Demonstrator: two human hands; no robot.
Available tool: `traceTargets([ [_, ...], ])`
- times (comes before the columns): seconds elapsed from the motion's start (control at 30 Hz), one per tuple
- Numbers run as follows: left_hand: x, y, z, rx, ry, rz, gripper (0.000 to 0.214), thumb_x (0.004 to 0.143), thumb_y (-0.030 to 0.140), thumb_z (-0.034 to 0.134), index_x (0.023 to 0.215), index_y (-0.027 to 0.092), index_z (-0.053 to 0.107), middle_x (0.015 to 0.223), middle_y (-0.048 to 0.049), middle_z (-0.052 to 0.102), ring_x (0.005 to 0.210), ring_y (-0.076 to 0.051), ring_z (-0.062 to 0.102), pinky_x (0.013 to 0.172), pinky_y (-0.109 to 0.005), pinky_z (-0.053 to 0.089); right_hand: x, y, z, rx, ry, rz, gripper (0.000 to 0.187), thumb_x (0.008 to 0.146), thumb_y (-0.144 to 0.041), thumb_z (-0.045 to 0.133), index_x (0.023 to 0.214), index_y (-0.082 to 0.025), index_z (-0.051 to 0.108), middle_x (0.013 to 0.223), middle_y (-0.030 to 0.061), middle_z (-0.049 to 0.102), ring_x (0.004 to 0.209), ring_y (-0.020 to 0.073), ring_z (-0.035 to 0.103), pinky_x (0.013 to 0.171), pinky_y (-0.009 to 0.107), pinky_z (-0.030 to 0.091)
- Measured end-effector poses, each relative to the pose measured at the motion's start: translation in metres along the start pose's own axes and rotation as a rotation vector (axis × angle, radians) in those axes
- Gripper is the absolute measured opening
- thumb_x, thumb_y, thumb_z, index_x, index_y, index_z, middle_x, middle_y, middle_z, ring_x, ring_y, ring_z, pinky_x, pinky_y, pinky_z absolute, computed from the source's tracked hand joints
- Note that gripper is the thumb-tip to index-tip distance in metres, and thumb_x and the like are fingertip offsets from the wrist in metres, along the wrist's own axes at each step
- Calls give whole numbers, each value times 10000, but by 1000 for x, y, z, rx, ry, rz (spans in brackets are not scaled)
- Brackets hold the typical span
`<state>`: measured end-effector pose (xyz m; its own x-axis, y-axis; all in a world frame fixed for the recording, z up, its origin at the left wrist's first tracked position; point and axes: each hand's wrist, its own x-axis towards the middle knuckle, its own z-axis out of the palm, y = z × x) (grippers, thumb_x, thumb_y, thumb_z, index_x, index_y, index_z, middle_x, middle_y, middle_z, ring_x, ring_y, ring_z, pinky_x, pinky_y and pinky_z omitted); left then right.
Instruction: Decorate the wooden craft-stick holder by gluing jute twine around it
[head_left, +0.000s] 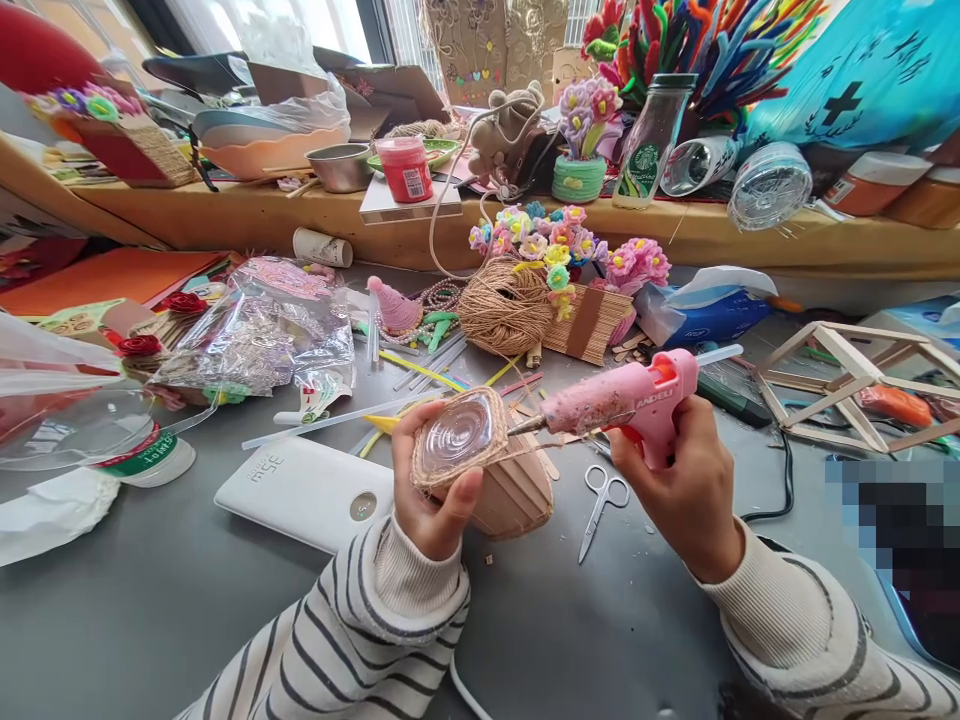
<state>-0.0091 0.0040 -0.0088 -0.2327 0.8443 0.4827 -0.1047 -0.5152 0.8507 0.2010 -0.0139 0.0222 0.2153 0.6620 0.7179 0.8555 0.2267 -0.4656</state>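
My left hand (435, 490) grips a small container (517, 495) covered with craft sticks, tilted so its clear round-ringed plastic base faces me. Twine (491, 402) is wound around the rim of that base, and a loose strand runs from it toward my right hand. My right hand (686, 480) is wrapped round the handle of a pink hot glue gun (622, 400), a glue stick jutting from its back. The nozzle's metal tip meets the twine edge, or comes very near it. Small scissors (602, 505) lie on the grey table below the glue gun.
A white power bank (307, 490) lies left of my hands. Behind them are a ball of twine (506, 305), craft sticks (589, 325) and crochet flowers (555, 245). A wooden stick frame (862, 385) stands right; a plastic bottle (142, 455) lies left. A dark cable (784, 490) runs behind my right hand.
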Motion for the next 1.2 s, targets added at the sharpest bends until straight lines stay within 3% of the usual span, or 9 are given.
traceTargets([
  [0.43,-3,-3,1,-128,-69,-61,512,733,474,689,1165,214,598,1077,-72,698,937,-218,675,828,-331,522,2,-3,-1,13,1,-19,257,815,-454,576,850,-256,415,573,-42,506,393,147,440,378,289,351],
  [0.77,-6,-3,0,-94,-62,-175,593,708,589,666,1160,223,554,1085,-87,669,962,-275,649,855,-425,498,1,-2,0,5,-3,17,272,793,-473,583,833,-259,421,576,-56,465,400,137,400,383,287,341],
  [1.2,-6,-4,0,-119,-69,-173,563,733,573,648,1161,216,572,1087,-93,683,947,-266,669,818,-402,526,2,-1,0,10,-7,-13,243,803,-412,592,840,-259,407,582,-51,477,400,137,407,382,280,321],
])
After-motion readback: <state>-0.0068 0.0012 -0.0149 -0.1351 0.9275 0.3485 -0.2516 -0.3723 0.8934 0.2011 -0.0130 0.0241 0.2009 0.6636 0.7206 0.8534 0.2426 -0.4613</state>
